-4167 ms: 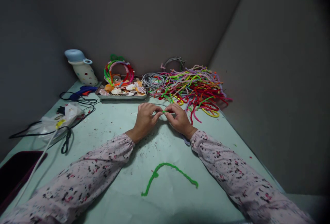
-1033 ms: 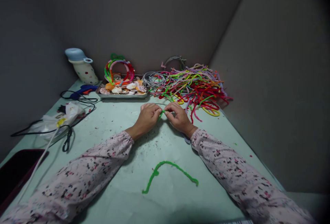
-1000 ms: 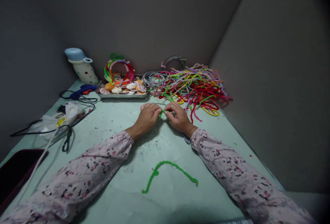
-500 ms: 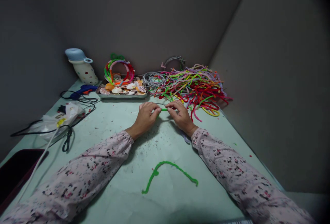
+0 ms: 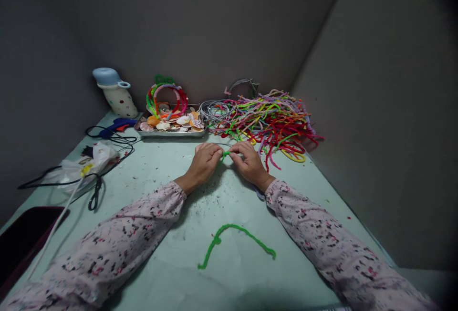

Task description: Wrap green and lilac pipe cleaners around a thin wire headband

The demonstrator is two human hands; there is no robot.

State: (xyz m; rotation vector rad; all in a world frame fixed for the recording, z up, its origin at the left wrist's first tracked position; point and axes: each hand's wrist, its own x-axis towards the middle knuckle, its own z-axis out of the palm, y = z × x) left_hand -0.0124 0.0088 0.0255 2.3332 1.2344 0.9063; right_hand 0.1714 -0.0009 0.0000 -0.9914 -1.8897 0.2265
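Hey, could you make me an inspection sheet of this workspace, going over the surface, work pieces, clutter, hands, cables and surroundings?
Surface: pale green tabletop, dark specks scattered around its middle.
Work pieces: green fuzzy strip between the hands; bent green strip lying nearer the wearer.
Clutter: heap of coloured strips, metal tray holding shells, plastic bag, bottle.
Hands: left hand and right hand both pinch the first green strip.
Cables: black cable looping by the bag; white cable running toward the lower left.
Surroundings: grey walls behind and at right; co-workers, nothing seen.
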